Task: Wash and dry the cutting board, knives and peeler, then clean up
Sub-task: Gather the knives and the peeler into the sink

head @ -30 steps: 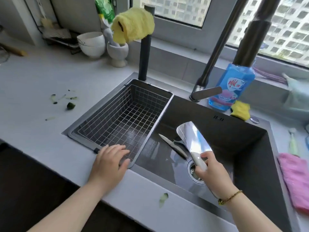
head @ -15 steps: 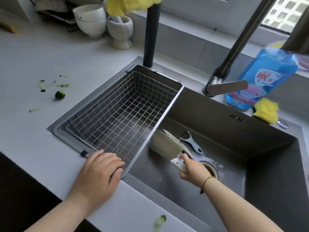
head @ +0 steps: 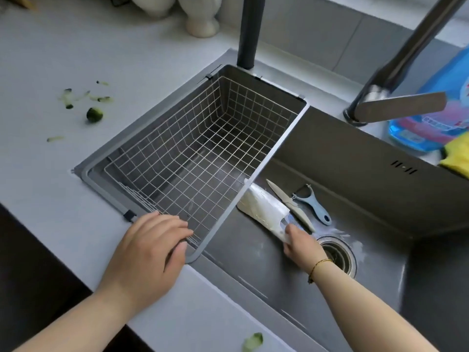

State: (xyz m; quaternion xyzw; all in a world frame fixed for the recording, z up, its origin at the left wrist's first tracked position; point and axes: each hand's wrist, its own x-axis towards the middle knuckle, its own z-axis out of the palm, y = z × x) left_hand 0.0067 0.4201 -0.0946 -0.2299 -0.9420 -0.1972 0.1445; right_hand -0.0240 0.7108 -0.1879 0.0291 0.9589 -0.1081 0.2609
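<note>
While your right hand grips the cleaver in the sink, your left hand lies flat on the basket rim, small knife and peeler beside the blade.

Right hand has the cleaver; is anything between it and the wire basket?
Only the wire basket's grey rim, which runs beside the cleaver's blade tip, above the sink floor, so it likely needs lifting over. The left hand rests on the basket's near corner; the right hand grips the handle.
</note>
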